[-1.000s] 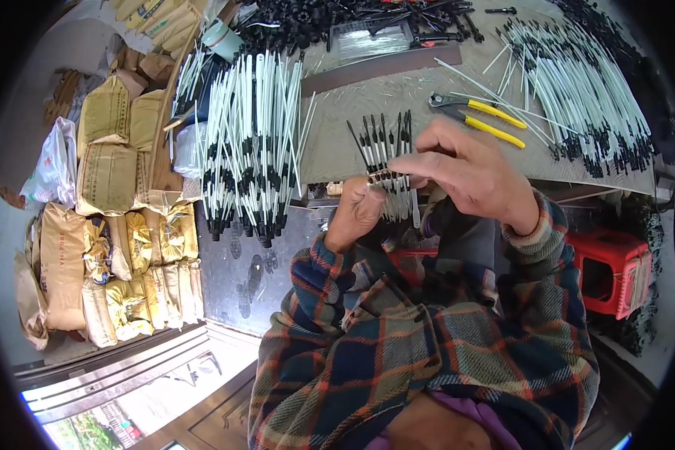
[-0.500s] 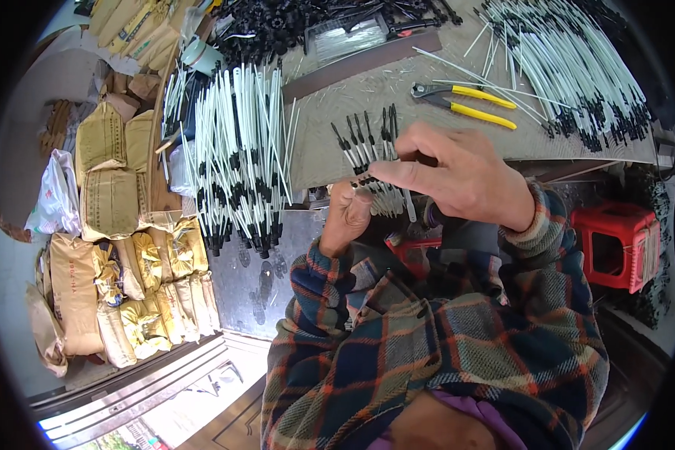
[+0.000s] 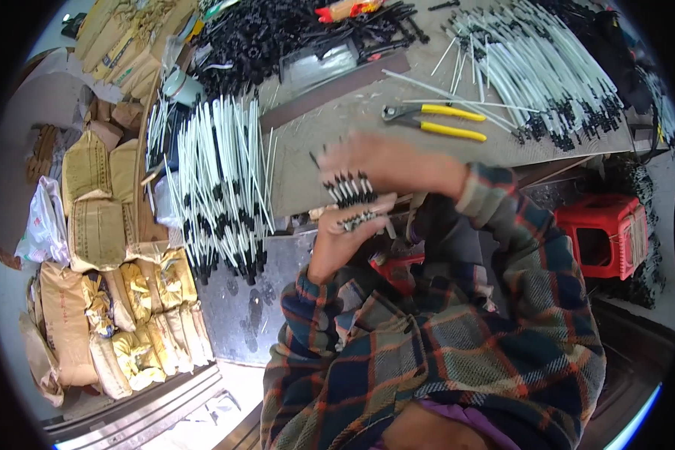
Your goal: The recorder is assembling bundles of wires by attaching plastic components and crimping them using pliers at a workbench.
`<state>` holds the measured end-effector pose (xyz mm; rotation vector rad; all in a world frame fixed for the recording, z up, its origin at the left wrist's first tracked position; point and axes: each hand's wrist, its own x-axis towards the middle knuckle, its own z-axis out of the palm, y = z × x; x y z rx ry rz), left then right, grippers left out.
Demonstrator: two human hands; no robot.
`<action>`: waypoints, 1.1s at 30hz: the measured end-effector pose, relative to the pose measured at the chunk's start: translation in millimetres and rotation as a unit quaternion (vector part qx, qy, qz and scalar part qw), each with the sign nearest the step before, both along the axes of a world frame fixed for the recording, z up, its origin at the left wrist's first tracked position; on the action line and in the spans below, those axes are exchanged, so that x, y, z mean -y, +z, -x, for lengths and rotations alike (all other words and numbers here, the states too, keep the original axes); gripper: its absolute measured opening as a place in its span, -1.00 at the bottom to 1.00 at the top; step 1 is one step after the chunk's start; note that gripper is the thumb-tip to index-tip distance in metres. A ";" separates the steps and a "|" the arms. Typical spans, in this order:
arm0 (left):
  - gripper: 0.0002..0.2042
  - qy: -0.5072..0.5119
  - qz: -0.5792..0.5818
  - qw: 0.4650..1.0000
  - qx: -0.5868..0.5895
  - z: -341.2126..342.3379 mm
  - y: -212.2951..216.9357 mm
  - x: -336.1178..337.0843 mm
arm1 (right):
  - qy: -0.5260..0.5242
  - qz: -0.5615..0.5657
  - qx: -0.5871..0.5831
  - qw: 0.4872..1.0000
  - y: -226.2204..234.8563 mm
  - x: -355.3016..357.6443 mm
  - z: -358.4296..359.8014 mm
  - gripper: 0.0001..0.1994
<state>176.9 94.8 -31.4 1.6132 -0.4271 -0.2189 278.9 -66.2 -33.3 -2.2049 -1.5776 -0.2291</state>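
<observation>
My left hand (image 3: 336, 246) is closed round a fanned row of short black-and-white plastic sticks (image 3: 349, 189), just off the near edge of the worktable (image 3: 300, 169). Their black tips point away from me. Past them, over the tabletop, my right hand (image 3: 394, 161) is smeared by motion; its fingers cannot be made out, nor whether they hold anything. Yellow-handled cutting pliers (image 3: 450, 124) lie on the table beyond that hand. Left of my hands a thick bunch of long white rods with black fittings (image 3: 214, 180) hangs over the table edge.
More white rods with black ends (image 3: 536, 67) are heaped at the far right. Black plastic parts (image 3: 255, 37) pile up at the back, near a clear box (image 3: 319, 67) and a brown bar (image 3: 330, 94). A red stool (image 3: 604, 232) stands right; brown sacks (image 3: 71, 322) lie left.
My right hand has moved left and away from me, off the sticks. My left hand still grips them, lower and slightly further left. The whole view has shifted a little.
</observation>
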 end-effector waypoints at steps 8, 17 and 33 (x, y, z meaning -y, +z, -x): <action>-0.76 -0.004 0.016 1.000 -0.025 3.0 -8.3 -9.4 | 0.044 -0.010 -0.151 0.988 -5.1 -12.6 -31.5 -0.62; -0.74 -0.003 0.060 0.992 -0.113 -10.2 5.1 -6.5 | -0.311 0.120 0.027 0.942 15.1 -56.1 -189.5 -0.82; -0.79 0.007 0.048 0.992 -0.114 -3.7 -8.7 -23.9 | -0.070 -0.244 -0.362 0.897 59.8 -21.0 -71.1 -0.75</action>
